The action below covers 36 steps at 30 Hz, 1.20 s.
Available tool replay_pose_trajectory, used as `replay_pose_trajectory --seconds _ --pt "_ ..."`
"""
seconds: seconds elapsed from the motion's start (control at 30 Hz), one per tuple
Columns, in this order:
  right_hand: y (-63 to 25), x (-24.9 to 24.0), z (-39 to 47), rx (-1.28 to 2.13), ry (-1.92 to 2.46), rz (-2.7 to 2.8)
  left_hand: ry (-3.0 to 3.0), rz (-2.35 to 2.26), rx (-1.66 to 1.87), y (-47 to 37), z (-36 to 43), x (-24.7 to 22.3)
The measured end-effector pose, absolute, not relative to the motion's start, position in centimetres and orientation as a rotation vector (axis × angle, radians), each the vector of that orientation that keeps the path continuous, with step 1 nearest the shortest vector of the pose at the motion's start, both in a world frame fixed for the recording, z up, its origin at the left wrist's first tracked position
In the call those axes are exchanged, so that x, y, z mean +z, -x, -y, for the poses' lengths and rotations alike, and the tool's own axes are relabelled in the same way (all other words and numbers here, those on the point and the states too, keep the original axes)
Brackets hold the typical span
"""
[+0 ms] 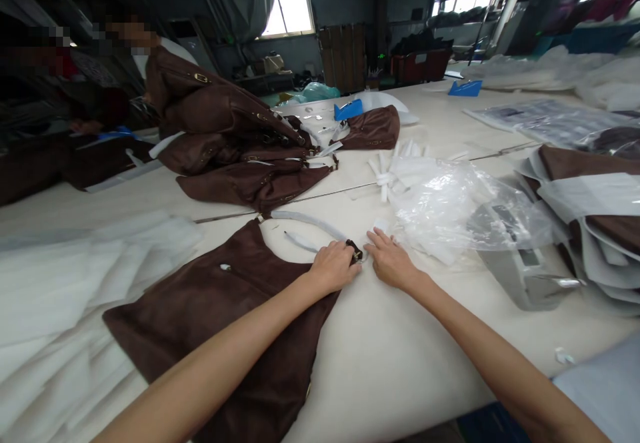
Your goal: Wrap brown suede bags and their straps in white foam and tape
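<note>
A dark brown handbag (pixel 210 296) lies flat on the table in front of me, with its wrapped strap (pixel 313 220) curving above the opening. My left hand (pixel 334 266) reaches across the bag, its fingers closed around the strap end beside a dark buckle tab (pixel 355 249) with metal on it. To the right of that tab, my right hand (pixel 390 257) rests on the table with fingers stretched toward it. Its fingertips are close to the tab; whether they touch it is unclear. What lies under my left fingers is partly hidden.
Stacked brown bags (pixel 245 136) stand beyond, near a person at the left. White foam sheets (pixel 45 283) spread at left. A plastic bag of white strips (pixel 440 196) partly covers a grey tape dispenser (pixel 525 263) at right. Wrapped brown pieces (pixel 600 203) are piled at the right edge.
</note>
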State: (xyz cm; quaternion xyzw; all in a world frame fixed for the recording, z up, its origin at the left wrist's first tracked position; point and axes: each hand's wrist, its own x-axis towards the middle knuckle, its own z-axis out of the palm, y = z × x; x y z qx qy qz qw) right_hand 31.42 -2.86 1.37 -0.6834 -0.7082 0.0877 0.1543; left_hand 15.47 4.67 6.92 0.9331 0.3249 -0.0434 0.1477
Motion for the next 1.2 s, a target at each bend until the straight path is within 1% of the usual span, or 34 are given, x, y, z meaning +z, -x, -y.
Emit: replay_pose_trajectory --seconds 0.17,0.37,0.53,0.73,0.8,0.9,1.0,1.07,1.2 --pt "-32.6 2.0 1.8 0.283 1.923 2.165 -2.564 -0.947 -0.011 -14.4 -4.8 5.4" --pt "-31.7 3.3 5.9 0.290 1.941 2.229 -2.251 -0.925 0.172 -13.0 -4.9 4.2" --pt "-29.4 3.8 6.7 0.305 2.064 2.116 -2.025 -0.856 0.279 -12.9 -4.9 4.1" --pt "-24.7 4.8 7.6 0.381 2.191 1.946 -1.922 -0.793 0.341 -13.2 -5.5 4.3" --pt "-22.4 4.8 8.6 0.429 2.155 1.924 -1.900 -0.809 0.347 -13.3 -5.9 4.0" --pt "-20.0 4.6 10.6 0.557 1.963 1.882 -1.879 -0.842 0.358 -13.3 -6.3 3.5" --pt "-21.2 4.0 12.3 0.630 1.828 1.598 -1.874 -0.833 0.378 -13.0 -6.3 3.6" --pt "-24.2 3.4 12.9 0.505 1.871 1.307 -1.853 -0.808 0.394 -12.7 -6.2 3.8" --pt "-32.2 2.6 12.5 0.054 2.080 0.910 -1.743 -0.763 0.421 -12.6 -6.3 4.0"
